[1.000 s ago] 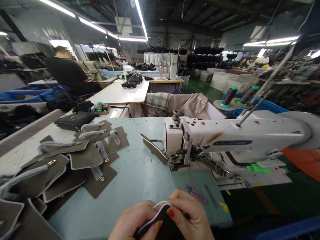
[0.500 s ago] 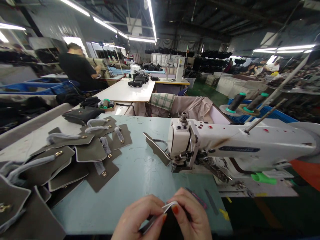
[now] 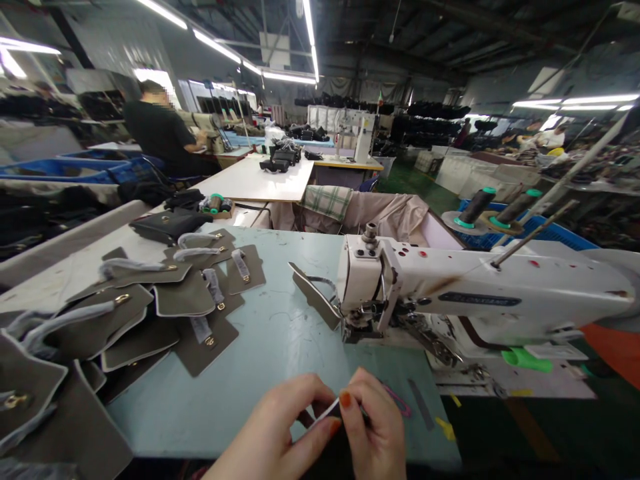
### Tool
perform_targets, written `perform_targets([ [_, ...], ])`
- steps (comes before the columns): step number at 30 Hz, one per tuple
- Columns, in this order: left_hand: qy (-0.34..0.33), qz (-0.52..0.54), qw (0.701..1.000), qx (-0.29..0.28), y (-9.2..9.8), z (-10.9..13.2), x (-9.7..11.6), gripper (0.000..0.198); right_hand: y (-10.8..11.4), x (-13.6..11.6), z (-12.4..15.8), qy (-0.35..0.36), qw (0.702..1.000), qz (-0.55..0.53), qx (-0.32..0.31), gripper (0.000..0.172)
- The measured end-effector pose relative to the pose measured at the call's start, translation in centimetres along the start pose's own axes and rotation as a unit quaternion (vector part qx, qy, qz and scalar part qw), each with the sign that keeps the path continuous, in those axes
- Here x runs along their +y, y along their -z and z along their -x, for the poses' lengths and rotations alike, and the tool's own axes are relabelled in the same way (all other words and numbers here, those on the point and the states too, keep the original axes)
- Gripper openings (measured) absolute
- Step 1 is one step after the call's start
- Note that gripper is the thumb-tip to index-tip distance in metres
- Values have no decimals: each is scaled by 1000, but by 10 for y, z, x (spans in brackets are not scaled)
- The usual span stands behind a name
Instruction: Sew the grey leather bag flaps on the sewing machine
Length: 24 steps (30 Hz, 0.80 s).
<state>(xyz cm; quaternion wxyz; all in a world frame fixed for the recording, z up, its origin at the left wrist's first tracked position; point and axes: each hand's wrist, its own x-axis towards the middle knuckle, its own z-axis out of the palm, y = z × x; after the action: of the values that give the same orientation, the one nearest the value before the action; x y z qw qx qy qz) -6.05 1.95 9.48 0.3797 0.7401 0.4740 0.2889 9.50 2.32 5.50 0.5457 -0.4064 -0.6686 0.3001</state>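
At the near edge of the table, my left hand (image 3: 285, 427) and my right hand (image 3: 377, 427) pinch a dark bag panel (image 3: 336, 460) by its white edging. Their thumbs and fingertips almost meet on that strip, and most of the panel below is in shadow or behind my hands. Ahead of them stands a white sewing machine (image 3: 475, 277). Another grey-brown bag panel (image 3: 316, 297) with a handle rests tilted against the left side of the machine's head. To the left lies a heap of similar bag panels (image 3: 183, 297), with plastic-wrapped handles and gold-coloured fittings.
Beside my right hand on the blue-green table (image 3: 260, 347) lie a pink-handled tool (image 3: 400, 403) and a flat grey strip (image 3: 421, 403). Thread cones (image 3: 477, 207) stand behind the machine. A black bag (image 3: 170, 227) lies beyond the heap. Another person (image 3: 160, 133) sits at the back left.
My fingers have shifted along the white edging and drawn closer together; its folded loop now shows as a straight strip. The view has moved slightly.
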Motion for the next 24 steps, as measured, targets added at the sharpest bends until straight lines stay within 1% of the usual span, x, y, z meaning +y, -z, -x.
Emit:
perform_targets([
  [1, 0, -27, 999, -20, 1, -1, 1, 8, -1, 0, -1, 0, 1000, 4, -9, 28],
  [3, -12, -69, 997, -38, 0, -3, 2, 21, -1, -1, -5, -6, 1000, 12, -20, 32],
  [5, -38, -68, 997, -27, -1, -4, 2, 24, 0, -1, -8, -12, 999, 15, -33, 35],
  [8, -56, -29, 998, 22, 3, -3, 0, 26, 6, 9, -6, -12, 997, 28, -66, 35],
  [10, -43, -16, 997, 60, 15, -1, -5, 27, 14, 27, 2, -12, 994, 57, -89, 37],
  [13, -7, -40, 993, 110, 44, 6, -15, 28, 27, 67, 24, -15, 989, 103, -105, 42],
  [14, 1, -58, 991, 124, 54, 10, -18, 27, 31, 81, 33, -26, 987, 118, -105, 43],
  [16, -2, -109, 982, 152, 69, 20, -23, 23, 36, 103, 49, -72, 982, 146, -95, 45],
  [18, -38, -176, 967, 183, 74, 29, -24, 14, 33, 113, 60, -140, 977, 140, -74, 48],
  [19, -70, -213, 956, 189, 71, 32, -24, 9, 29, 113, 63, -181, 975, 112, -64, 50],
  [20, -106, -248, 945, 183, 64, 33, -24, 7, 22, 109, 64, -226, 970, 63, -60, 52],
  [21, -143, -281, 934, 167, 52, 34, -25, 11, 15, 104, 65, -273, 960, -4, -63, 55],
  [22, -178, -306, 924, 145, 36, 34, -27, 15, 6, 97, 65, -319, 941, -78, -77, 60],
  [23, -204, -322, 917, 118, 18, 34, -31, 16, -4, 91, 65, -361, 915, -150, -100, 64],
  [24, -219, -328, 913, 104, -2, 34, -38, 15, -13, 87, 66, -394, 889, -199, -123, 67],
])
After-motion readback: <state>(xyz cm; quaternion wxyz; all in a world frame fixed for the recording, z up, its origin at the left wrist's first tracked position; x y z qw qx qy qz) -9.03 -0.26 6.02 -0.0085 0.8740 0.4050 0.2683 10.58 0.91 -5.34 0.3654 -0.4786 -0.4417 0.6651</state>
